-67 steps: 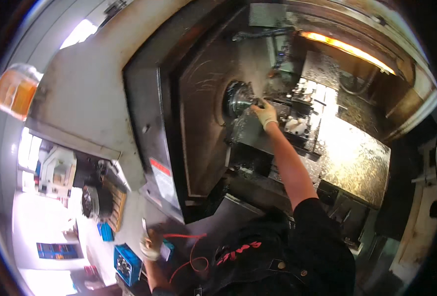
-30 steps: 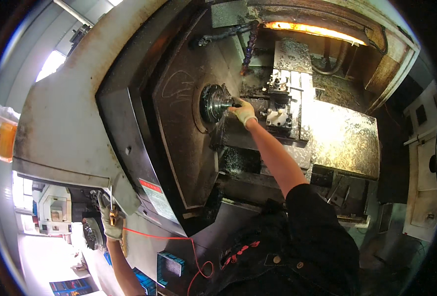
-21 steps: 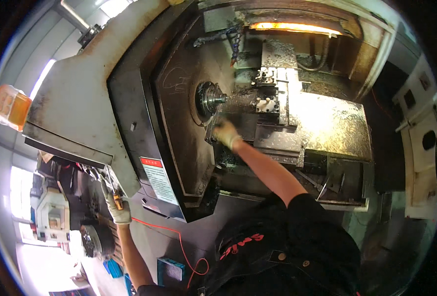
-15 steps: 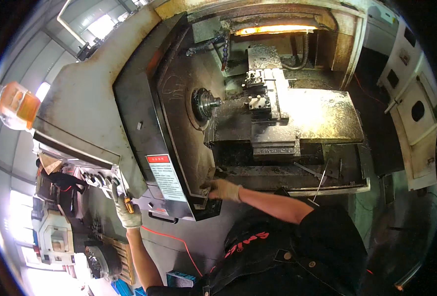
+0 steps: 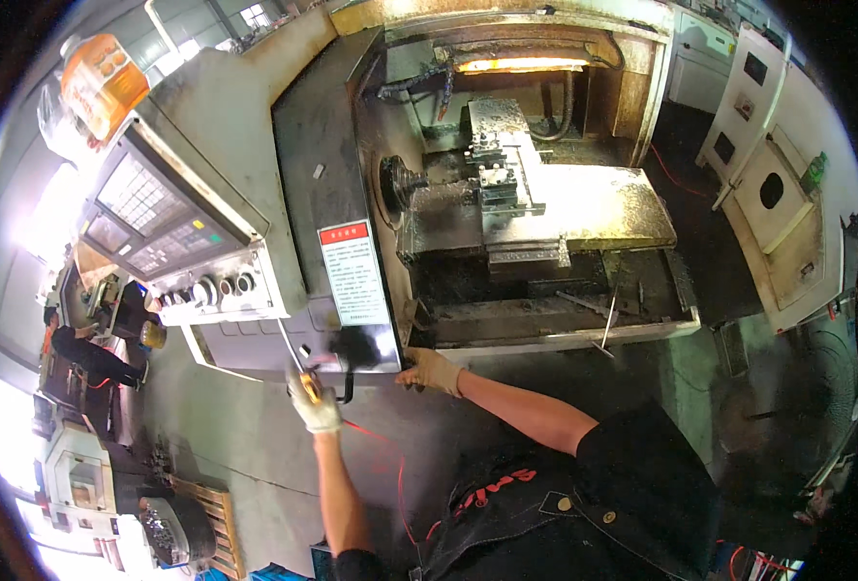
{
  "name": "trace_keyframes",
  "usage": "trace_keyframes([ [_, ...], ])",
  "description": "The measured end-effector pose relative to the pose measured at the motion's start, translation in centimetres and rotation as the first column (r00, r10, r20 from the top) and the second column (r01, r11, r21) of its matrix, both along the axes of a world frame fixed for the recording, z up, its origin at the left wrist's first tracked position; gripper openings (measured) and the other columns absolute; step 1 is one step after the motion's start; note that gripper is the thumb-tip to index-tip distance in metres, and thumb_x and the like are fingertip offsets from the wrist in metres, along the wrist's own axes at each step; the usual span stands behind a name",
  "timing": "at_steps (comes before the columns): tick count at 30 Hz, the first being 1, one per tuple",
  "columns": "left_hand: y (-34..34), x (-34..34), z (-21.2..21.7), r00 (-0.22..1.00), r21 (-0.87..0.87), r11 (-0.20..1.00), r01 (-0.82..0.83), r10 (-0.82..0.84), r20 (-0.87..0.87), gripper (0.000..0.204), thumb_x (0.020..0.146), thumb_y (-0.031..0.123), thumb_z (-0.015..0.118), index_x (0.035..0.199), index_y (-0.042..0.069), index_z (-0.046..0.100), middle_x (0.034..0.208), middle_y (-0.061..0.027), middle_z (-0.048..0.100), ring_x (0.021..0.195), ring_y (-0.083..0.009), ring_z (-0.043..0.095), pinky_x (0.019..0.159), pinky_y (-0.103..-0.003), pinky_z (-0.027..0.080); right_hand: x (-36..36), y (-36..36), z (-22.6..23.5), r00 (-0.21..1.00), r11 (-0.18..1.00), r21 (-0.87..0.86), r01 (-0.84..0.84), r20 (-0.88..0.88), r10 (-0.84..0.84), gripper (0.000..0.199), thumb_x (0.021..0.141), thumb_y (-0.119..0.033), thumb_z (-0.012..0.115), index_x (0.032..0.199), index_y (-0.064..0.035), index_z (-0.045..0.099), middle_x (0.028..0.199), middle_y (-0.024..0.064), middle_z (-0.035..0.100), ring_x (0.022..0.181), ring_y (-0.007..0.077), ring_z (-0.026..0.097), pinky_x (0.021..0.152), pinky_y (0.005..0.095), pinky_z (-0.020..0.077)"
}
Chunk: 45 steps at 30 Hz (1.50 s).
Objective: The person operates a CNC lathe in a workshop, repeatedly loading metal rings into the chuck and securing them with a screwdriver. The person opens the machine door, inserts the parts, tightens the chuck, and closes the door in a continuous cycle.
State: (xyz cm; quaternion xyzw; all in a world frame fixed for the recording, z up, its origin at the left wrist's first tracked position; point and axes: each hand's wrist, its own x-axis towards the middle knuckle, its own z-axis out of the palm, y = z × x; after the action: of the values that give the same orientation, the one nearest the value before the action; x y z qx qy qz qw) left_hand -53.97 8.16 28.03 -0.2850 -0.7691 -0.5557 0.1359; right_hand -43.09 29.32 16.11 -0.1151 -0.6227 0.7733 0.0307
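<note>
My left hand (image 5: 319, 411), in a pale work glove, is closed around a yellow-handled air blow gun (image 5: 310, 386) with a long thin nozzle. The nozzle points up toward the lower edge of the control panel (image 5: 158, 218). A red hose (image 5: 390, 450) runs from beside this hand toward my body. At the rear lower edge of the lathe door (image 5: 353, 276), my right hand (image 5: 435, 372), also gloved, has its fingers curled against the edge. Behind the door are the chuck (image 5: 400, 184) and the tool slide (image 5: 506, 179) with its tool holders.
A bright lamp (image 5: 521, 65) lights the lathe's interior. Metal chips lie in the tray, where a thin rod (image 5: 610, 320) leans. An orange-labelled bottle (image 5: 105, 82) stands atop the panel. Another person (image 5: 95, 353) is at far left, near a wooden pallet (image 5: 218, 528). A pale machine (image 5: 778, 184) stands right.
The view has swung, and the control panel's face now shows. My left hand has moved from beside the panel knobs to near the door handle, still holding the air blow gun. My right hand remains at the door edge.
</note>
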Motion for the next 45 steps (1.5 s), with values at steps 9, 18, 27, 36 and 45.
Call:
trace_keyframes([
  [9,-18.3,24.3,-26.5,0.678,-0.662,0.749,0.022,0.476,0.56,0.036,0.079,0.016,0.055,0.114,0.007,0.054,0.096,-0.0268,0.06,0.089,-0.0434,0.057,0.073,-0.047,0.045,10.7,1.6,9.4,0.97,0.984,-0.02,0.175,0.174,-0.168,0.053,0.074,-0.007,0.071,0.121,0.0012,0.049,0.081,0.0062,0.062,0.065,0.0101,0.056,0.053,0.0251,0.046],
  [18,-24.2,30.1,-28.4,0.73,-0.815,0.555,0.166,0.487,0.48,0.03,0.083,0.018,0.048,0.109,0.005,0.057,0.088,-0.024,0.06,0.083,-0.0421,0.058,0.069,-0.047,0.044,20.8,7.6,8.9,0.964,0.97,0.113,0.214,0.136,-0.228,0.052,0.075,-0.008,0.072,0.119,0.0024,0.047,0.084,0.0082,0.063,0.069,0.0142,0.06,0.054,0.0268,0.0484],
  [27,-11.6,20.5,-25.4,0.586,-0.543,0.832,-0.113,0.497,0.64,0.041,0.076,0.012,0.054,0.116,0.005,0.051,0.087,-0.0189,0.063,0.081,-0.0347,0.062,0.07,-0.041,0.047,31.3,11.8,11.4,0.907,0.923,0.073,0.377,0.174,-0.384,0.033,0.075,-0.006,0.07,0.104,0.001,0.054,0.076,0.0083,0.062,0.063,0.0157,0.06,0.052,0.0272,0.0477],
  [36,-10.2,30.8,-24.6,0.678,-0.688,0.725,-0.037,0.524,0.516,0.033,0.071,0.012,0.058,0.103,0.005,0.053,0.092,-0.024,0.062,0.09,-0.0407,0.059,0.074,-0.043,0.046,37.9,15.8,9.8,0.844,0.856,0.052,0.514,0.147,-0.516,0.047,0.076,-0.006,0.07,0.114,0.0029,0.045,0.08,0.0129,0.061,0.064,0.0195,0.061,0.052,0.031,0.0492],
  [45,-17.4,47.2,-28.6,0.285,-0.666,0.721,-0.191,0.69,0.665,0.027,0.067,0.008,0.055,0.094,0.008,0.055,0.081,-0.0156,0.06,0.079,-0.0333,0.059,0.071,-0.038,0.045,43.2,8.8,-5.4,0.714,0.686,-0.254,0.682,0.434,-0.549,0.016,0.078,-0.01,0.058,0.094,-0.0115,0.056,0.086,0.0044,0.057,0.076,0.0189,0.058,0.063,0.032,0.0481],
])
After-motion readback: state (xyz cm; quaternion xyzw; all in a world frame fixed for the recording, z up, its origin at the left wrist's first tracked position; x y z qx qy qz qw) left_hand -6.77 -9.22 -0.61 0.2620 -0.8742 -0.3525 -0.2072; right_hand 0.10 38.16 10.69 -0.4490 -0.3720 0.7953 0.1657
